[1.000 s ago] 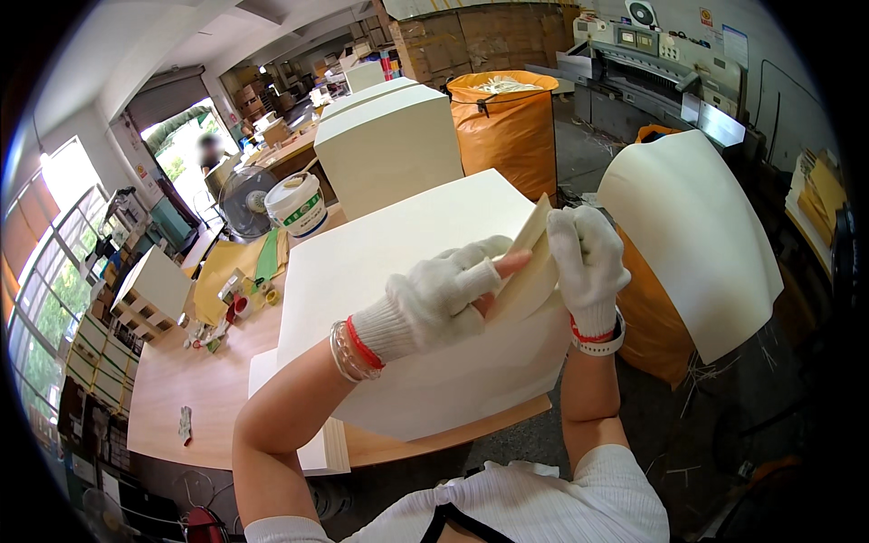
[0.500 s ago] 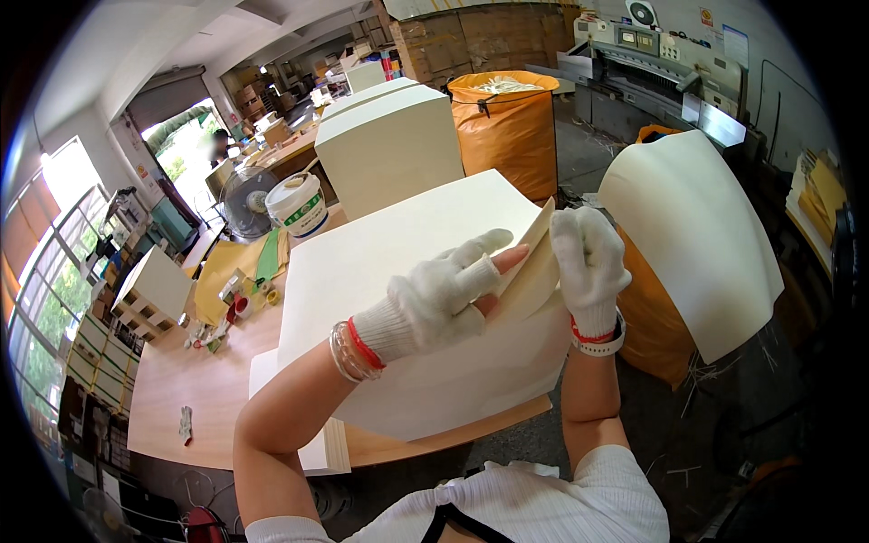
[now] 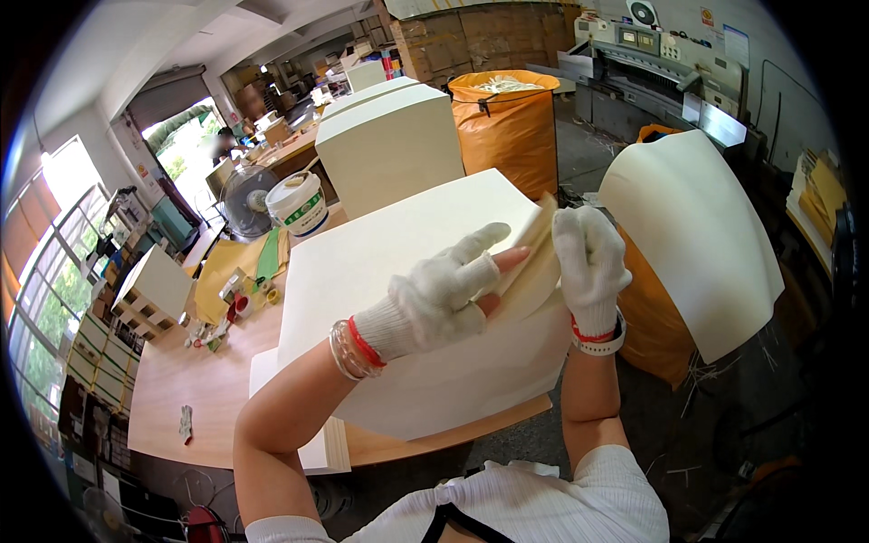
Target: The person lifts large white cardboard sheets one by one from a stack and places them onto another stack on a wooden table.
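A stack of large white paper sheets [image 3: 389, 235] lies before me on the table, its right corner lifted and bent up between my hands. My left hand [image 3: 439, 294], in a white knit glove with some bare fingertips, rests on the stack with its fingers stretched and apart, the bare tips beside the lifted edges. My right hand [image 3: 590, 267], gloved too, is closed at the raised corner of the sheets. The lifted edges [image 3: 534, 258] fan out between the two hands and look blurred. How many sheets the right hand grips is hidden by its fingers.
Behind the stack stand tall white paper piles [image 3: 389, 145], a white bucket [image 3: 299, 204] and a fan [image 3: 246, 201]. Orange sacks [image 3: 507, 136] are at the right, one under a large curved white sheet [image 3: 692, 244]. Tape rolls and small items [image 3: 237, 303] lie on the wooden table [image 3: 172, 389].
The raised paper edges between my hands have shifted slightly and now look blurred. Both hands are in almost the same place.
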Motion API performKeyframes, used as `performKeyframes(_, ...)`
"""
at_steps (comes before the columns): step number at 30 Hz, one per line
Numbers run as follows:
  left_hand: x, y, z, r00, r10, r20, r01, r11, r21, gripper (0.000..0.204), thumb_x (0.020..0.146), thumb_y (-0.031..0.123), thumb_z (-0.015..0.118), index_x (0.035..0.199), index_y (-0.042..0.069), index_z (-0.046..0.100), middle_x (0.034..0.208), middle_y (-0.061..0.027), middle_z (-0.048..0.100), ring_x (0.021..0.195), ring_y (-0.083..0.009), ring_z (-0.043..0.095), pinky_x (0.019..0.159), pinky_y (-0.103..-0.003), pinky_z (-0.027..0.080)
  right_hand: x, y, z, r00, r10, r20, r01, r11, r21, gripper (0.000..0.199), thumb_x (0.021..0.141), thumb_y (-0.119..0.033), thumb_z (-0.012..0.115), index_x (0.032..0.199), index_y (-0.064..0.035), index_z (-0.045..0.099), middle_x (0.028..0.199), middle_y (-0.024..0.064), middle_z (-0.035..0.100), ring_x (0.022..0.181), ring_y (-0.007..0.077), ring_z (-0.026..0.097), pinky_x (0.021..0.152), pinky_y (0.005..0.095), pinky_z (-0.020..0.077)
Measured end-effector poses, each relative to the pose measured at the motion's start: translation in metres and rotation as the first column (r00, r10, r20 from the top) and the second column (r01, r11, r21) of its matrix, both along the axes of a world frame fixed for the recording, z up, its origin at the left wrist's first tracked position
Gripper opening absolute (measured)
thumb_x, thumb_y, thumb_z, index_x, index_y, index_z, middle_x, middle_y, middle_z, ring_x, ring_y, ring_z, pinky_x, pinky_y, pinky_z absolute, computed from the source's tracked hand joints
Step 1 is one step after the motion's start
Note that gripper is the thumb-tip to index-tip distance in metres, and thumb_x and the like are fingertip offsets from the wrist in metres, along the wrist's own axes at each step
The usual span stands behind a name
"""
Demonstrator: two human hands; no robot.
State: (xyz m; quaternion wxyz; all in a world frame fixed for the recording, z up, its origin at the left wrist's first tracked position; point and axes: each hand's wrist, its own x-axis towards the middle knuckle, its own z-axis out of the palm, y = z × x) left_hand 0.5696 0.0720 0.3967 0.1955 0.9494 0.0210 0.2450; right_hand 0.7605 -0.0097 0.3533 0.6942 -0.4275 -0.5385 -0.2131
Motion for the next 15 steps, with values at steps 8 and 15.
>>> performKeyframes(8,0.000,-0.001,0.004,0.996,-0.067,0.051,0.066,0.997,0.032,0.032,0.072,-0.002,0.073,0.102,0.004,0.062,0.134,-0.0211,0.054,0.104,-0.0349,0.063,0.084,-0.037,0.054,-0.001,0.000,0.000,0.996,-0.022,-0.086,0.015,0.997,-0.076,0.021,0.092,-0.002,0.061,0.073,0.0034,0.052,0.062,0.0081,0.039,0.055,0.0215,0.041,0.050,0.0345,0.0343)
performKeyframes(15,0.002,0.002,-0.004,0.998,0.016,0.060,-0.019,0.998,0.062,0.032,0.072,0.000,0.074,0.102,0.004,0.063,0.135,-0.0222,0.053,0.108,-0.0366,0.063,0.086,-0.037,0.053,-0.003,0.003,0.002,0.990,-0.120,0.079,0.111,0.988,0.110,0.018,0.091,-0.001,0.061,0.076,0.0041,0.053,0.062,0.0081,0.041,0.056,0.0215,0.043,0.051,0.0339,0.0365)
